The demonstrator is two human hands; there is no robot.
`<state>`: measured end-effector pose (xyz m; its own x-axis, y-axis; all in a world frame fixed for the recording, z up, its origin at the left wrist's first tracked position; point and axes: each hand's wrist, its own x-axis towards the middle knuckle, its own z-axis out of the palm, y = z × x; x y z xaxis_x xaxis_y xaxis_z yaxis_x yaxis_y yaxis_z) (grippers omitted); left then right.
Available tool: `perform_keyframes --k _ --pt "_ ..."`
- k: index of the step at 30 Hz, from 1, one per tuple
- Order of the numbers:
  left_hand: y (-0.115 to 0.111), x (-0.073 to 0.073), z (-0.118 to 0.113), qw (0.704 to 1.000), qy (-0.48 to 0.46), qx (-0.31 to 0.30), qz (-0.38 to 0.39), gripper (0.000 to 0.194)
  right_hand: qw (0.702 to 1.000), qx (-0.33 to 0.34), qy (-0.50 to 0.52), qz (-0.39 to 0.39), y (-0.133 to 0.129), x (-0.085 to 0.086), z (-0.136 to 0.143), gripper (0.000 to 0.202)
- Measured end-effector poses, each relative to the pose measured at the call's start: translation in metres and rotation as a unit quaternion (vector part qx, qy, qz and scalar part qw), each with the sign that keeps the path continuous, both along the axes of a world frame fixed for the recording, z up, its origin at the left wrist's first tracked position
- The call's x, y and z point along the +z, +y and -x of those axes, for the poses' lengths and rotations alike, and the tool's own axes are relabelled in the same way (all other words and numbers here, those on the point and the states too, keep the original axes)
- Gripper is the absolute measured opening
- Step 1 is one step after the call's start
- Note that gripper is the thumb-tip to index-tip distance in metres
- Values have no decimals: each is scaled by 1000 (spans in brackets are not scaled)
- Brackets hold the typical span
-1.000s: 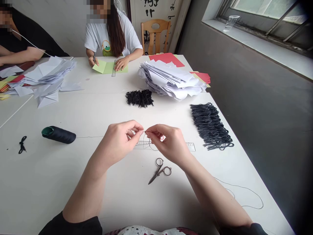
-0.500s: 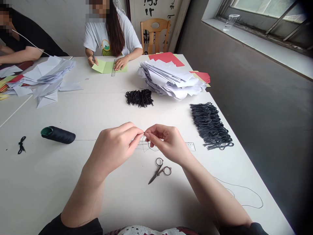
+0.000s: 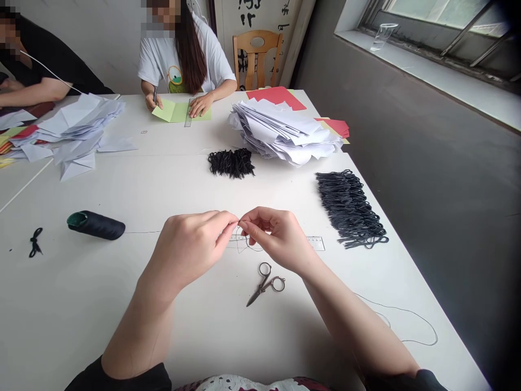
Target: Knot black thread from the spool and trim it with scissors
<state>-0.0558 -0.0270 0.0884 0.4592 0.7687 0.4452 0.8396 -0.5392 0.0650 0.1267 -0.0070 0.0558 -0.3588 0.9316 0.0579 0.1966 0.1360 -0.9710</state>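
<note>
Above a clear ruler (image 3: 316, 243), my left hand (image 3: 195, 244) and my right hand (image 3: 279, 236) meet at their fingertips. Both pinch a thin black thread (image 3: 248, 244), which hangs in a small loop below them. From the left hand's side the thread runs to a black spool (image 3: 96, 225) lying on its side with a green core. Metal scissors (image 3: 264, 284) lie partly open on the table, just below the hands. More thread (image 3: 423, 320) curls on the table by my right forearm.
The white table (image 3: 195, 342) bears a small black bundle (image 3: 231, 163), a larger row of black looped cords (image 3: 352, 209), a paper stack (image 3: 285, 130) and a small black knot (image 3: 36, 242). Across it, a person (image 3: 189, 60) handles green paper (image 3: 177, 111); another sits far left.
The left index finger and knuckles have shifted very slightly. Both hands otherwise keep their place and their pinch on the thread.
</note>
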Motion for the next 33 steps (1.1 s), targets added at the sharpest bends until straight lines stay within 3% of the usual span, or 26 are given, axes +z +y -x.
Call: perform_keyframes --k 15,23,33 --pt "1 0 -2 1000 -13 12 9 22 1000 0 -8 -9 0 -1 0 17" --pt "2 -2 -4 1000 -8 5 -25 18 1000 2 -1 -8 0 -1 1 17" --pt "2 0 -1 999 -8 32 3 20 1000 -12 1 -22 -1 0 1 17"
